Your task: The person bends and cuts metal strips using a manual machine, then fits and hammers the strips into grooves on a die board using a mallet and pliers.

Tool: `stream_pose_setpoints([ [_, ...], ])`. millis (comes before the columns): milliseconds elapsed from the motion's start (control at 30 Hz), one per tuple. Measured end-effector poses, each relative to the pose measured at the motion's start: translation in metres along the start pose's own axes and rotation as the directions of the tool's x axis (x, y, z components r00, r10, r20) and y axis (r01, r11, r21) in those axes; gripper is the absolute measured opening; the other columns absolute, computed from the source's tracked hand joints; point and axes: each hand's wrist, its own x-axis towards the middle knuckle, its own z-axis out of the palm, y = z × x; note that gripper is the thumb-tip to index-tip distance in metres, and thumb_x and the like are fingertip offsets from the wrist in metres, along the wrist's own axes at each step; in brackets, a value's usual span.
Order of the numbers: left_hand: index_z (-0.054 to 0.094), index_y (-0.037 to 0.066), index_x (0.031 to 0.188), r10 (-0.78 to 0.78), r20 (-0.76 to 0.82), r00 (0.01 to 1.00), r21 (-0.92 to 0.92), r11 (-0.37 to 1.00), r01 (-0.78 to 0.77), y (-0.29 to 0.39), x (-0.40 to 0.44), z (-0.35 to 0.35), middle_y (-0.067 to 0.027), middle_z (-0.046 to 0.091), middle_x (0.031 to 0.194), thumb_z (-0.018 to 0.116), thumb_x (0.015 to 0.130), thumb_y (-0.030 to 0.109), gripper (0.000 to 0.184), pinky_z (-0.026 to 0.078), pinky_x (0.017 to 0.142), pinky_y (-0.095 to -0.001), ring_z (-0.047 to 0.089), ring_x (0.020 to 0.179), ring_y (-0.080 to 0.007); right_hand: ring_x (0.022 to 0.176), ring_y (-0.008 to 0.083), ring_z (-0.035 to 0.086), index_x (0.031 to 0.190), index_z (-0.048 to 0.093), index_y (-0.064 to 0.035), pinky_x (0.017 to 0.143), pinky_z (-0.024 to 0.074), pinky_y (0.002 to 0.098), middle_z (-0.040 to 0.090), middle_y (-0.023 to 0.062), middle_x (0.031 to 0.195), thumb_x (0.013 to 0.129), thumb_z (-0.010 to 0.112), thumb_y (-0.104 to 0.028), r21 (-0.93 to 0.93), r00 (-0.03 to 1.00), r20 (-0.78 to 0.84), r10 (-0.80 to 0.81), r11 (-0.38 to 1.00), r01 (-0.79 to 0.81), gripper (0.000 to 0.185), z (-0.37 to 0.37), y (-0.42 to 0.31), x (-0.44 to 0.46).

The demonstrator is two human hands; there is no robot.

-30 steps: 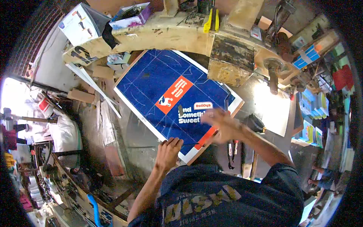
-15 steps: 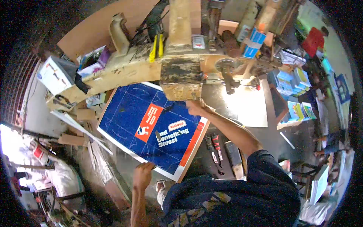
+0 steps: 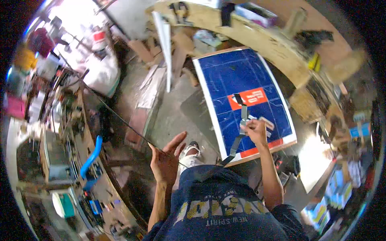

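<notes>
My right hand (image 3: 255,130) pinches a bent flat metal strip (image 3: 243,112) near its middle. The strip has angled, dark ends and hangs over a blue printed panel (image 3: 227,76) with white edges and an orange-red patch. My left hand (image 3: 165,160) is raised in front of my body, with a long thin dark rod (image 3: 116,114) between thumb and fingers. Its other fingers stretch out to the right. The rod slants up to the far left, where its end blurs into the clutter.
A pale curved beam (image 3: 265,44) arcs behind the panel, with a box (image 3: 255,15) on it. Wood offcuts and a white strip (image 3: 164,52) lie on the floor. At left stands a cluttered bench with a blue tube (image 3: 91,158). A white sack (image 3: 100,74) is beyond.
My view has turned left. My left hand has left the panel's edge and now has the thin rod. My right hand has come away from the block and now holds the metal strip.
</notes>
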Motion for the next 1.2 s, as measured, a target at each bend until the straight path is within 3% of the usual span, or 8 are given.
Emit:
stream_pose_setpoints([
  [233, 0.06, -0.002, 0.122, 0.249, -0.487, 0.837, 0.17, 0.967, -0.189, 0.028, -0.072, -0.04, -0.0168, 0.06, 0.131, 0.023, 0.1, 0.066, 0.081, 0.029, 0.113, -0.0465, 0.05, 0.128, -0.03, 0.058, 0.0126, 0.065, 0.083, 0.065, 0.0028, 0.047, 0.0521, 0.0257, 0.07, 0.0102, 0.073, 0.079, 0.079, -0.007, 0.1, 0.985, 0.171, -0.026, 0.995, 0.009, 0.017, 0.108, -0.04, 0.011],
  [400, 0.063, -0.002, 0.118, 0.345, -0.665, 0.662, -0.069, 0.855, -0.514, 0.046, -0.08, -0.054, -0.0181, 0.064, 0.123, 0.031, 0.106, 0.045, 0.059, 0.036, 0.108, -0.0439, 0.057, 0.118, -0.03, 0.063, 0.0142, 0.065, 0.086, 0.067, 0.0, 0.058, 0.0561, 0.0281, 0.069, 0.0067, 0.077, 0.08, 0.079, -0.007, 0.202, 0.924, 0.379, 0.049, 0.97, -0.135, 0.015, 0.183, -0.051, 0.013],
  [467, 0.063, -0.006, 0.119, 0.571, -0.437, 0.695, 0.332, 0.821, -0.465, 0.06, -0.087, -0.054, -0.0141, 0.064, 0.12, 0.043, 0.103, 0.033, 0.047, 0.039, 0.104, -0.0381, 0.058, 0.114, -0.0231, 0.065, 0.0146, 0.066, 0.087, 0.067, 0.0002, 0.061, 0.0573, 0.0295, 0.07, 0.0078, 0.081, 0.079, 0.078, -0.005, 0.184, 0.88, 0.474, 0.028, 0.974, -0.13, 0.014, 0.208, -0.052, 0.021],
  [567, 0.066, -0.006, 0.118, 0.569, -0.255, 0.782, 0.432, 0.79, -0.435, 0.106, -0.087, -0.037, -0.0092, 0.064, 0.107, 0.068, 0.087, -0.003, 0.031, 0.045, 0.097, -0.0315, 0.059, 0.103, -0.0165, 0.066, 0.0137, 0.066, 0.088, 0.067, 0.0, 0.063, 0.0573, 0.0299, 0.07, 0.0084, 0.084, 0.08, 0.077, -0.006, 0.199, 0.832, 0.551, 0.063, 0.958, -0.204, 0.014, 0.247, -0.093, 0.027],
  [633, 0.066, -0.005, 0.118, 0.578, -0.045, 0.814, 0.534, 0.703, -0.469, 0.137, -0.08, -0.042, -0.0088, 0.064, 0.106, 0.071, 0.084, -0.006, 0.034, 0.047, 0.093, -0.0306, 0.059, 0.1, -0.0157, 0.068, 0.0133, 0.066, 0.09, 0.067, -0.0003, 0.064, 0.0573, 0.0302, 0.07, 0.0088, 0.086, 0.081, 0.076, -0.006, 0.233, 0.825, 0.561, 0.058, 0.946, -0.225, 0.014, 0.268, -0.129, 0.032],
  [800, 0.07, 0.0, 0.104, 0.621, 0.006, 0.784, 0.461, 0.694, -0.553, 0.197, -0.055, -0.061, -0.0057, 0.065, 0.094, 0.076, 0.083, -0.001, 0.022, 0.054, 0.071, -0.0257, 0.061, 0.084, -0.0112, 0.054, 0.0129, 0.06, 0.089, 0.067, 0.0005, 0.048, 0.0526, 0.029, 0.069, 0.0091, 0.078, 0.08, 0.078, -0.008, 0.31, 0.804, 0.593, 0.034, 0.913, -0.267, 0.016, 0.354, -0.141, 0.095],
  [900, 0.071, 0.002, 0.103, 0.739, 0.054, 0.671, 0.439, 0.586, -0.681, 0.237, -0.043, -0.105, -0.0059, 0.067, 0.091, 0.078, 0.082, 0.003, 0.022, 0.053, 0.07, -0.0247, 0.063, 0.078, -0.011, 0.063, 0.0139, 0.062, 0.098, 0.068, 0.0019, 0.057, 0.0525, 0.0293, 0.07, 0.0086, 0.083, 0.086, 0.073, -0.013, 0.283, 0.801, 0.539, -0.262, 0.952, 0.121, 0.02, 0.401, -0.213, 0.09],
  [1200, 0.071, 0.002, 0.097, 0.88, -0.057, 0.472, 0.709, 0.369, -0.601, 0.414, -0.095, -0.298, -0.0028, 0.068, 0.081, 0.075, 0.084, 0.009, 0.015, 0.053, 0.068, -0.0256, 0.064, 0.08, -0.0073, 0.076, 0.0163, 0.065, 0.107, 0.067, 0.0036, 0.07, 0.0531, 0.0299, 0.071, 0.0084, 0.092, 0.091, 0.065, -0.018, 0.287, 0.452, 0.679, -0.578, 0.776, 0.562, 0.027, 0.681, -0.4, 0.002],
])
